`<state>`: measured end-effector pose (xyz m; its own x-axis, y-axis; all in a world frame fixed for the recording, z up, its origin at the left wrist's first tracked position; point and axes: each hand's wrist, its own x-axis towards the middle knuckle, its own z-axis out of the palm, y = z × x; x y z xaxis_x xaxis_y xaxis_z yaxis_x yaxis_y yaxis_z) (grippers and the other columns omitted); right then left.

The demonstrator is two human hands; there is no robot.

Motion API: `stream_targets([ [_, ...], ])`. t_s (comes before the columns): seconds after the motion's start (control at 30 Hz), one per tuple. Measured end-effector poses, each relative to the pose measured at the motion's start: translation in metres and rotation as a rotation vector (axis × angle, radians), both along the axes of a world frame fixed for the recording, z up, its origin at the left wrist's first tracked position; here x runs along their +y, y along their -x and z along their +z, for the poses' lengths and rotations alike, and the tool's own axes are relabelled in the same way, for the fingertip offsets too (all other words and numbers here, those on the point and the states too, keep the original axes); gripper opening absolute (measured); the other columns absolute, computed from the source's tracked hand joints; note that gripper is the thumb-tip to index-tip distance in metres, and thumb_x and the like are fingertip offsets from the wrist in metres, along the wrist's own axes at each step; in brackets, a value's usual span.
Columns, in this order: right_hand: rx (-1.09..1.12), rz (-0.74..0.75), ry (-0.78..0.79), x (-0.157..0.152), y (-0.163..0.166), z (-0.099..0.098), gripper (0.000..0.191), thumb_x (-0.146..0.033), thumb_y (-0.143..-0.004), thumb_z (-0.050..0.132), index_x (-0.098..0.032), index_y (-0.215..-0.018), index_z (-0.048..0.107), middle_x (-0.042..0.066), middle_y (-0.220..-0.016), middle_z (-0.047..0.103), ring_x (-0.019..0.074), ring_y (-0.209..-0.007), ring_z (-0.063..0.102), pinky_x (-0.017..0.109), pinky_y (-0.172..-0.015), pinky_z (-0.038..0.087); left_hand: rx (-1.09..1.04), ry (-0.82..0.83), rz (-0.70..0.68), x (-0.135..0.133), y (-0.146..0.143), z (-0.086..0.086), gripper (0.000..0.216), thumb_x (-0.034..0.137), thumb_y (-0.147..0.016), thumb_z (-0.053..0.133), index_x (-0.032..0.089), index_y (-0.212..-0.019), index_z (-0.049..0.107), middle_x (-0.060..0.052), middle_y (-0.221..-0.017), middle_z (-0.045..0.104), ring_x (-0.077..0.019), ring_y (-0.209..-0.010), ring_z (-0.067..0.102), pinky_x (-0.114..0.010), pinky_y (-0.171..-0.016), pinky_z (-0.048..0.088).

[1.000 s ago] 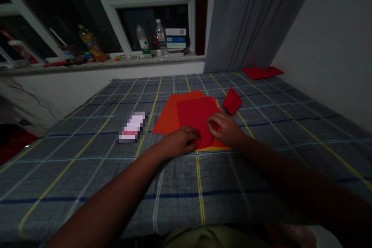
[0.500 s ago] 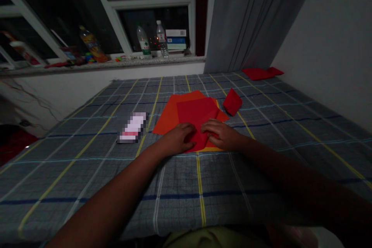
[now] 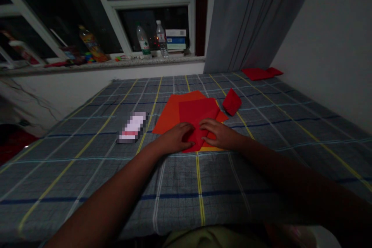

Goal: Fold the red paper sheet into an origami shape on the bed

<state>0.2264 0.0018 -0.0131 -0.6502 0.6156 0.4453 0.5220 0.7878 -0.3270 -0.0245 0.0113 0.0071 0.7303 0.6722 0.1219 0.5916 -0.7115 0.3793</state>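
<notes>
A red sheet of paper point(image 3: 197, 110), partly folded at its right side, lies in front of me on top of other sheets. My left hand point(image 3: 176, 138) rests on its near left part, fingers curved and the thumb spread away from them. On the folded right side lies my right hand point(image 3: 219, 133), fingertips on the red paper and thumb apart from the fingers. Beneath the red sheet is orange paper point(image 3: 167, 114), and a yellow-orange edge point(image 3: 213, 148) shows near my right hand. A folded red paper piece point(image 3: 231, 102) stands just beyond the stack to the right.
The plaid cloth point(image 3: 116, 182) covers the surface. A phone point(image 3: 133, 127) with a blurred screen lies left of the papers. More red items point(image 3: 258, 73) lie at the far right corner by the curtain point(image 3: 232, 19). Bottles point(image 3: 161, 38) and books point(image 3: 176, 40) stand on the windowsill.
The red sheet has shifted slightly to the right, and its folded right part looks flatter under my right hand. Both hands have moved only a little.
</notes>
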Motion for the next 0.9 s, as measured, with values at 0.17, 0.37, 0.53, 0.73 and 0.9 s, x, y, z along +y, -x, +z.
stream_targets([
  [0.17,-0.132,0.000,-0.029,0.002,0.000,-0.002,0.045,-0.035,-0.095,0.055,-0.012,-0.134,0.058,0.019,-0.138,0.058,0.0293,-0.134,0.049,0.049,-0.113,0.039,-0.049,-0.007,-0.008,0.005,0.003,0.000,0.052,0.037,-0.085,0.066,0.017,-0.131,0.053,-0.013,-0.134,0.057,-0.0244,-0.123,0.055,-0.039,-0.109,0.043],
  [0.37,-0.289,-0.015,-0.016,0.003,0.001,-0.004,0.048,-0.042,-0.100,0.046,-0.015,-0.139,0.056,0.017,-0.143,0.056,0.0285,-0.137,0.046,0.054,-0.116,0.029,0.021,-0.095,0.139,0.016,0.011,-0.006,0.060,0.044,-0.083,0.066,0.013,-0.133,0.054,-0.016,-0.141,0.053,-0.0301,-0.134,0.047,-0.044,-0.115,0.037],
  [0.53,-0.353,-0.032,-0.023,0.002,0.004,0.000,0.051,-0.046,-0.100,0.045,-0.016,-0.141,0.053,0.016,-0.145,0.054,0.0288,-0.138,0.046,0.055,-0.117,0.027,0.112,-0.062,0.113,0.022,0.019,-0.003,0.050,0.045,-0.090,0.056,0.012,-0.128,0.061,-0.017,-0.144,0.053,-0.0299,-0.136,0.046,-0.044,-0.115,0.036],
  [0.73,-0.394,-0.037,-0.049,0.008,0.017,0.004,0.052,-0.049,-0.100,0.045,-0.017,-0.140,0.055,0.016,-0.145,0.055,0.0306,-0.136,0.048,0.056,-0.115,0.027,0.118,-0.013,0.140,0.026,0.022,-0.002,0.051,0.039,-0.086,0.061,0.012,-0.129,0.060,-0.017,-0.148,0.048,-0.0296,-0.139,0.043,-0.044,-0.116,0.034],
  [0.9,-0.397,-0.025,-0.062,0.019,0.029,0.004,0.052,-0.049,-0.100,0.044,-0.016,-0.138,0.056,0.017,-0.143,0.056,0.0312,-0.135,0.049,0.057,-0.114,0.028,0.130,0.033,0.270,0.027,0.022,-0.007,0.076,0.046,-0.080,0.067,0.006,-0.142,0.046,-0.023,-0.153,0.040,-0.0334,-0.144,0.036,-0.046,-0.119,0.030],
])
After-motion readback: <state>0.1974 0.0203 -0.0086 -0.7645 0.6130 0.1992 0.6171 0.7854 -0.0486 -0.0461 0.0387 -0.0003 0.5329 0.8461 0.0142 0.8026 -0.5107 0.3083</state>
